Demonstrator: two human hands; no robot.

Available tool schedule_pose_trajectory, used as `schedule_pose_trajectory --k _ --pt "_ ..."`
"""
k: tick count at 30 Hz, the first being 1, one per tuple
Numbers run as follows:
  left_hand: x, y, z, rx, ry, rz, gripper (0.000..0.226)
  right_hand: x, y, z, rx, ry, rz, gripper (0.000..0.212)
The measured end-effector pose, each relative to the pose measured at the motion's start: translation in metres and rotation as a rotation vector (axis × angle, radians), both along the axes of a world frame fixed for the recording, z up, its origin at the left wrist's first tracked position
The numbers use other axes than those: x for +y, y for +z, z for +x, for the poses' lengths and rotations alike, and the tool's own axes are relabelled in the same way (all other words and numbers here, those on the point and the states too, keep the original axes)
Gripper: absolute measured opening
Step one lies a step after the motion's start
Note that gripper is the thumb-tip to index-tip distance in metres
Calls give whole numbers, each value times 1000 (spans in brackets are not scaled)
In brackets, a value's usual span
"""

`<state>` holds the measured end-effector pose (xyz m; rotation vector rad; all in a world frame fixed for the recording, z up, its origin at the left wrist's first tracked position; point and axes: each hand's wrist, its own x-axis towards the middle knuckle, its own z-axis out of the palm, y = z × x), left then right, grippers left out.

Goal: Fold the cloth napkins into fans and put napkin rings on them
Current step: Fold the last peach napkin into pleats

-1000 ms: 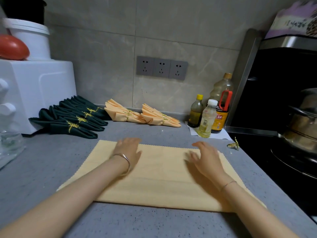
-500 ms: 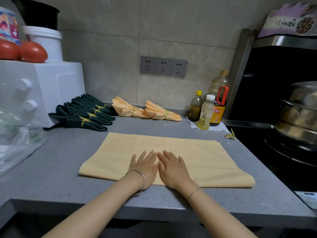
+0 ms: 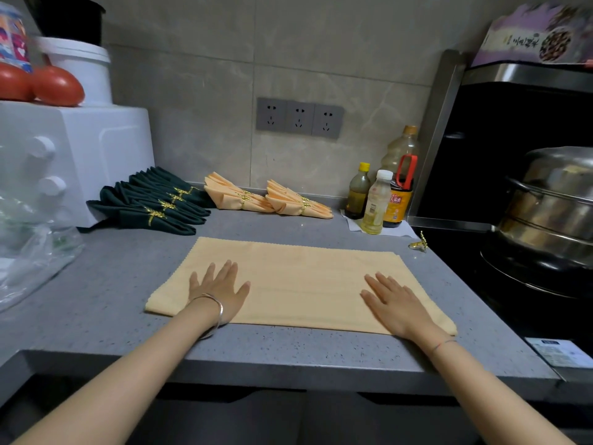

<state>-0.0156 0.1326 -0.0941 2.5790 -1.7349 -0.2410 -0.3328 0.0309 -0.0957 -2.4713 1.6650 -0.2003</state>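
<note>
Beyond the hands, ringed green fans [image 3: 150, 203] and orange fans [image 3: 269, 200] done; beneath flat-spread left hand [image 3: 218, 289] and right hand [image 3: 396, 303], orange napkin [image 3: 301, 277] unpleated, loose ring [image 3: 418, 245] unused.

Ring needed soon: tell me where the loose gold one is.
Head view: the loose gold napkin ring lies on the counter at right, by the stove edge, past the far-right corner of the flat napkin.

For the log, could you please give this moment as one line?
napkin: flat, unpleated | left hand: open on it | right hand: open on it | ring: lying loose
</note>
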Motion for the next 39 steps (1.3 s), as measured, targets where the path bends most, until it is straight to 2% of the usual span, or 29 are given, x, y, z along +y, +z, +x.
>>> schedule_pose_trajectory --k 5,12,15,18,21,24,29,33,35,39 --pt "11 3 36 -13 100 -8 66 -11 0 -23 30 -48 -1 58" --pt "13 1 41 -3 99 -50 69 -22 9 -8 39 -84 -15 55" --pt "14 2 40 3 103 -56 68 -30 25 34 -47 5 -39 51" --pt "14 1 40 8 103 -69 68 -44 36 93 -152 133 33 56" --pt "13 0 42 12 105 -79 68 -62 40 148 -178 194 85 60" --pt "13 -1 42 18 104 -92 68 -79 38 186 -116 202 94 65" --pt "11 -3 44 33 105 -108 68 -96 34 229 -3 163 -73 59" --pt "11 -5 43 43 112 -123 69 -92 41 264 102 229 -18 64" --pt "11 -5 43 50 115 -124 69 -88 43 281 100 274 25 60" --pt "12 -5 43 56 121 -136 70 -72 46 308 -14 392 107 31"
